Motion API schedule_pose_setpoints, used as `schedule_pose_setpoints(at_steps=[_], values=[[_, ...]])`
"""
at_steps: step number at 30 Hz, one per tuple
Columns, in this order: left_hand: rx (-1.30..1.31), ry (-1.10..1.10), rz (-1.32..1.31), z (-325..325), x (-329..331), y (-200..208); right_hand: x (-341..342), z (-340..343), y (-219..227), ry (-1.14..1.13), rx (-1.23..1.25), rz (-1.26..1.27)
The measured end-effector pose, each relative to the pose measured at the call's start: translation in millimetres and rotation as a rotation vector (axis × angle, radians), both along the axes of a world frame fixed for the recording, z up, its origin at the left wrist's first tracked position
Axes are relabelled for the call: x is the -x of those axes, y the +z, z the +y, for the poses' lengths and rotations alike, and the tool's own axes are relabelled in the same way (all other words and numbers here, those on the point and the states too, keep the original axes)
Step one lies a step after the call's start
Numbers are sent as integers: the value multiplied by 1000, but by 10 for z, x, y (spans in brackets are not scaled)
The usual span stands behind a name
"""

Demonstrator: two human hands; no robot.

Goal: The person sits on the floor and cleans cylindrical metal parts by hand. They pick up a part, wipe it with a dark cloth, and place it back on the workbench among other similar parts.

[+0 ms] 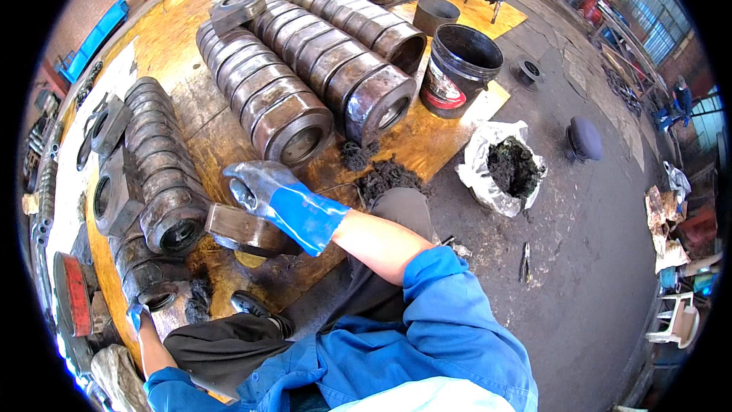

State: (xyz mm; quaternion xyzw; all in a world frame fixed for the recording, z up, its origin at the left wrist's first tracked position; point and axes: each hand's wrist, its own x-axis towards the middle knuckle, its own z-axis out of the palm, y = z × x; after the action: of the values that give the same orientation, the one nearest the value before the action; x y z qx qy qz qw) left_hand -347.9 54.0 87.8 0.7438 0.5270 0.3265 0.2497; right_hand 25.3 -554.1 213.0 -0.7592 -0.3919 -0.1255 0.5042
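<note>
My right hand (263, 189), in a long blue rubber glove, is raised above a thick, dark metal ring (242, 229) that lies at a tilt on the floor. Its fingers are curled in; whether something small sits between them, I cannot make out. My left hand (137, 314), also in a blue glove, is low at the left, beside the near end of a row of greasy steel rings (156, 278); its fingers are mostly hidden. Dark, greasy fibre clumps (387, 179) lie in front of my right knee. Another dark rag-like clump (199, 299) rests near my left hand.
Several long rows of steel rings (263, 91) lie ahead on yellow sheeting (210, 126). To the right stand a black bucket (446, 80), a white bag (480, 183) of dark fibre and a round dark stool (585, 140). Pliers (525, 263) lie on the floor.
</note>
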Motion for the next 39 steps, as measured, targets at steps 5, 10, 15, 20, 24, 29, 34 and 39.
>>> schedule_pose_setpoints(at_steps=[5,10,15,20,24,29,34,39], values=[[-114,-83,200,12,-118,-244,-2,-91,-67,5,52,121],[-214,-152,255,-14,-123,-261,4,-124,-35,22,73,157],[-143,-172,104,41,-137,-287,-13,-134,-43,22,80,115],[-68,-130,100,74,-133,-312,-5,-109,-56,3,33,64],[-216,-127,282,119,-144,-261,4,-162,15,25,94,112],[-624,-347,807,241,-131,-135,-46,-88,-113,59,124,147],[-1,-182,-69,13,-304,-268,-12,-112,-144,28,141,264],[-78,-200,-69,50,-333,-328,5,-99,-144,58,112,298]])
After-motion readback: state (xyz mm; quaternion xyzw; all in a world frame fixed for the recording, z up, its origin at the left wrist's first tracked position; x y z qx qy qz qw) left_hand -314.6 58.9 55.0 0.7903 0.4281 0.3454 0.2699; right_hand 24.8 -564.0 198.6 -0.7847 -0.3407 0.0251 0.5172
